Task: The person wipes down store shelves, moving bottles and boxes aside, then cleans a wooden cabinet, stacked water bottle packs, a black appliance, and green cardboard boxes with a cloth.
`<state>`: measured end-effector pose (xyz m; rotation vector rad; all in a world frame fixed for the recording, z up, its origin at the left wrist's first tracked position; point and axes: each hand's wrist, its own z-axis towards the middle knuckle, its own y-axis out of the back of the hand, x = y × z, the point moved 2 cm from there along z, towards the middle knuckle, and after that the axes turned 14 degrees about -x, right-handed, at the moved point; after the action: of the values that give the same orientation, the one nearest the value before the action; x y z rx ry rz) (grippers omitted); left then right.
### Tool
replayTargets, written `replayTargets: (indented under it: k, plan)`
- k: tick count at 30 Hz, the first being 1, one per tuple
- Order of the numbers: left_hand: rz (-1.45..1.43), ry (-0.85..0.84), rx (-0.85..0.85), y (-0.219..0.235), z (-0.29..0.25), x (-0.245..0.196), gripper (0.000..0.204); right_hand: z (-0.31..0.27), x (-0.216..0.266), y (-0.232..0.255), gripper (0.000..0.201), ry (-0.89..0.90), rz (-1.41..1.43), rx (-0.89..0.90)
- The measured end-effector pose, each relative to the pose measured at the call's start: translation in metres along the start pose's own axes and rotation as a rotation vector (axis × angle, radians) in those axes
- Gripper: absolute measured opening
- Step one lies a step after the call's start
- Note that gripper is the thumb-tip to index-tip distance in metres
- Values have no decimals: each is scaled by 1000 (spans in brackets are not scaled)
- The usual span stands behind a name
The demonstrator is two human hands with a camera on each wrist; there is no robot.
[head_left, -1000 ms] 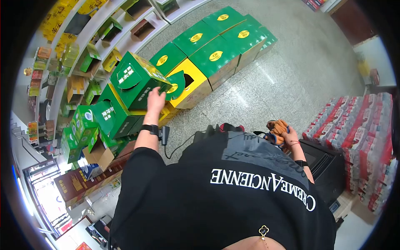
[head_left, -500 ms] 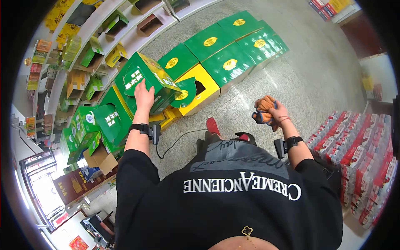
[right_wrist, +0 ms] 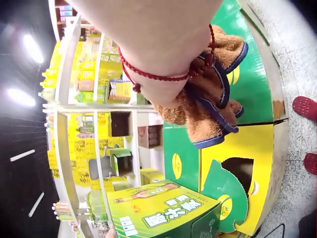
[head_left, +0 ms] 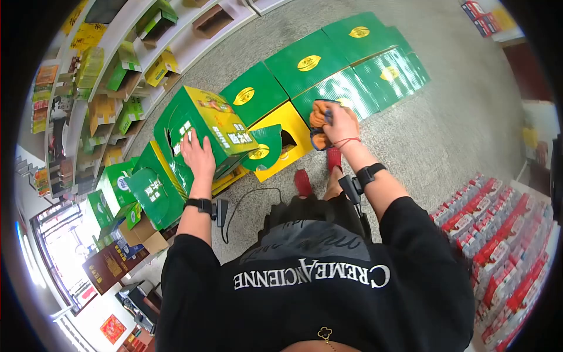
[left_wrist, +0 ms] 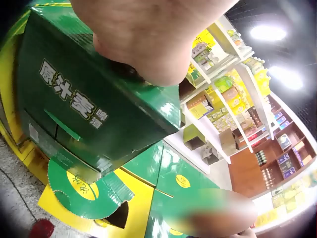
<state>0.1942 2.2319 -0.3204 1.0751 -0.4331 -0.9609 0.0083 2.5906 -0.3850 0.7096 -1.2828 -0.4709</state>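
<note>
A curved run of white shelves [head_left: 176, 56] lines the shop's left side, and its bays hold small green and yellow cartons, some lying open. On the floor [head_left: 469, 111] in front of them a row of flat green cases [head_left: 328, 56] sits edge to edge, each with a gold oval on top. At the right, shrink-wrapped packs of bottles [head_left: 498, 234] are stacked against the wall.

At the near end of that row stands a yellow case [head_left: 280, 136] with a round green flap hanging open over a dark handle hole; what is inside cannot be seen. Beside it more green boxes are piled loosely, and the top one, a green box [head_left: 202, 126] with white lettering, rests tilted on the pile. The left hand [head_left: 198, 157] lies flat on its upper face with fingers spread, apparently steadying it where it leans; the left wrist view shows the palm pressed against the same lettered panel.

The right hand [head_left: 339, 124] is clenched round a bunched orange cloth [head_left: 319, 117] with blue edging, held just above the green cases beside the yellow one. A red string circles that wrist.
</note>
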Motion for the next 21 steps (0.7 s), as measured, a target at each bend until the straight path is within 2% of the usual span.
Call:
replayTargets:
  k: [1, 2, 3, 5, 7, 9, 11, 12, 15, 16, 17, 18, 19, 20, 21]
  plan:
    - [22, -5, -9, -1, -2, -2, 49, 12, -2, -17, 42, 32, -24, 4]
    - [21, -3, -17, -4, -5, 0, 47, 20, 2, -26, 40, 137, -60, 4]
    - [17, -7, -24, -6, -8, 1, 46, 26, 1, -40, 45, 85, -115, 148]
    - [7, 10, -4, -5, -11, 1, 45, 29, -15, -74, 49, 178, -175, 255]
    - [4, 72, 40, 0, -9, -11, 44, 29, -31, -104, 52, 212, -332, 522]
    - [34, 77, 71, 0, -9, -15, 43, 29, -54, -128, 51, 236, -337, 589]
    - [45, 60, 90, 0, -6, -22, 44, 33, -67, -136, 50, 409, -275, 516]
    - [40, 65, 97, -1, -4, -25, 44, 39, -79, -127, 44, 496, -160, 391]
    - [69, 77, 125, -3, -3, -24, 47, 94, -117, -86, 34, 555, -284, 384]
    - [72, 98, 136, -3, -3, -25, 47, 122, -142, -66, 27, 511, -304, 223]
    - [76, 116, 147, -3, -3, -25, 48, 151, -173, -47, 26, 406, -392, 203]
    - [86, 111, 157, -6, -1, -25, 48, 197, -206, 11, 30, 36, -442, 144]
    - [99, 103, 157, -5, -2, -23, 49, 210, -255, 22, 38, 76, -543, -17]
    - [102, 106, 162, -4, 0, -27, 50, 232, -281, 36, 49, -107, -566, -17]
    - [100, 110, 159, -5, 0, -28, 50, 238, -324, 37, 55, -87, -529, -232]
